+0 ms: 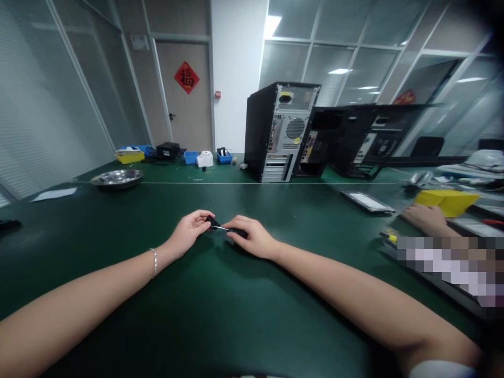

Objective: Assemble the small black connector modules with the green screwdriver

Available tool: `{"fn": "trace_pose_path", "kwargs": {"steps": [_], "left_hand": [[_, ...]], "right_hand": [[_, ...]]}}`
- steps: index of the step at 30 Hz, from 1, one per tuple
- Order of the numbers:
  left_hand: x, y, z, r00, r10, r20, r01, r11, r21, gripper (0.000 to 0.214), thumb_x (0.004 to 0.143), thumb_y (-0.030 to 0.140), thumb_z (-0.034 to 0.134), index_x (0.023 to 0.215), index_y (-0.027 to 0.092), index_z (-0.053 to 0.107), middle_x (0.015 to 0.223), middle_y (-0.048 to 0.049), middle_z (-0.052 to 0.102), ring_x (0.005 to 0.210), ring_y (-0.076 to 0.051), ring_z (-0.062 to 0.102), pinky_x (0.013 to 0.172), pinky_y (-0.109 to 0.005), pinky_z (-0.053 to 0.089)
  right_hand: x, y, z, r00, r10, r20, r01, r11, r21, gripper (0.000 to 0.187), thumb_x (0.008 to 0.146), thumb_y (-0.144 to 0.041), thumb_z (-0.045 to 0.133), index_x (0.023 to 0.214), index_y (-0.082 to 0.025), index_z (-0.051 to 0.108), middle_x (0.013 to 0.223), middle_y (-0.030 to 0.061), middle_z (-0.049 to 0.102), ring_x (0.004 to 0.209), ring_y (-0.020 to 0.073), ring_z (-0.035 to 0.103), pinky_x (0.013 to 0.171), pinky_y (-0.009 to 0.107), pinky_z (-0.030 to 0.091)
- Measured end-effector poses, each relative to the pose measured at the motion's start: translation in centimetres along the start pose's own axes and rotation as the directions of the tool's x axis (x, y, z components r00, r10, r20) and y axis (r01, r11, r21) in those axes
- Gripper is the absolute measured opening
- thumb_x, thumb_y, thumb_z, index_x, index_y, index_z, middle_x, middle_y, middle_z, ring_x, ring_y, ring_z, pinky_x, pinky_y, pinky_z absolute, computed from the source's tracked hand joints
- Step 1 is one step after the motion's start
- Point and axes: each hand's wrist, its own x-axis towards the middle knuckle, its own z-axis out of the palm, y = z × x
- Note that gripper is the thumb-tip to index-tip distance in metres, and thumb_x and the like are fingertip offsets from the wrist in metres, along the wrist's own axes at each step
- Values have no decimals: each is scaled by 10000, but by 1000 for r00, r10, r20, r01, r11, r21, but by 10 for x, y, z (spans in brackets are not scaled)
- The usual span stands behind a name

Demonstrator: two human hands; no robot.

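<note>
My left hand (192, 227) pinches a small black part (213, 222) between thumb and fingers, just above the green tabletop (236, 304). Its exact kind is too small to make out. In my right hand (255, 239) is a screwdriver (237, 232) with a black handle and a thin metal shaft. The shaft points left, and its tip meets or lies very close to the black part. My fingers hide some of both things.
A metal bowl (118, 179) stands at the left, near a white paper (54, 195). Computer cases (283, 134) rise at the back. A hard drive (368, 202) lies to the right. Beyond it, a co-worker's hand (427, 218) is beside a yellow bin (447, 202).
</note>
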Motion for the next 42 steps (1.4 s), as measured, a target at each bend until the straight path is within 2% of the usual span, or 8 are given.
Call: {"fn": "trace_pose_path", "kwargs": {"steps": [4, 8, 14, 23, 31, 35, 42], "left_hand": [[-1, -1, 0, 1000, 4, -12, -4, 1000, -16, 298, 767, 316, 724, 1019, 170, 663, 975, -56, 684, 924, -212, 651, 935, -387, 478], [-1, -2, 1, 1000, 8, -8, -8, 998, -63, 390, 814, 321, 701, 1179, 199, 637, 985, -36, 673, 925, -190, 653, 936, -367, 482], [1, 0, 2, 995, -61, -82, 47, 984, -173, 273, 738, 289, 778, 950, 149, 681, 945, -48, 710, 858, -187, 687, 910, -372, 509], [-1, 6, 4, 993, -93, -79, 75, 976, -203, 247, 695, 258, 808, 881, 140, 696, 863, -29, 718, 796, -165, 689, 874, -348, 517], [-1, 2, 3, 996, -90, -21, 85, 981, -174, 282, 695, 268, 818, 931, 152, 717, 864, -31, 721, 798, -180, 700, 869, -359, 526], [-1, 5, 2, 990, -136, 41, 141, 977, -161, 309, 714, 277, 812, 986, 150, 738, 927, -69, 757, 856, -210, 718, 907, -384, 526], [-3, 11, 2, 973, -206, 101, 223, 951, -212, 270, 725, 280, 811, 940, 128, 751, 864, -101, 786, 874, -247, 742, 924, -413, 539]], "right_hand": [[0, -1, 0, 1000, 14, 0, -14, 1000, -12, 226, 939, -236, 580, 1130, -191, 692, 1012, 74, 691, 923, 188, 652, 849, 323, 523], [1, 0, 2, 997, 67, -37, -69, 996, -48, 220, 941, -231, 576, 1123, -202, 696, 1006, 69, 691, 919, 188, 649, 843, 325, 520], [0, 2, 3, 988, 113, -102, -121, 990, -75, 205, 937, -233, 582, 1101, -210, 701, 1010, 64, 692, 914, 186, 647, 837, 318, 512], [0, 1, 2, 991, 90, -95, -97, 993, -69, 211, 936, -226, 579, 1105, -203, 704, 1001, 64, 690, 901, 180, 649, 841, 313, 514], [-1, 2, 3, 994, 79, -82, -85, 994, -75, 230, 923, -219, 601, 1121, -225, 717, 1016, 59, 694, 908, 181, 656, 836, 317, 528], [-1, 2, 2, 995, 67, -80, -72, 995, -65, 228, 922, -225, 607, 1121, -218, 719, 1013, 64, 694, 902, 182, 660, 830, 320, 535], [0, 3, 2, 995, 38, -90, -41, 999, -34, 224, 932, -249, 606, 1122, -218, 721, 1008, 73, 701, 914, 189, 660, 838, 334, 541]]}}
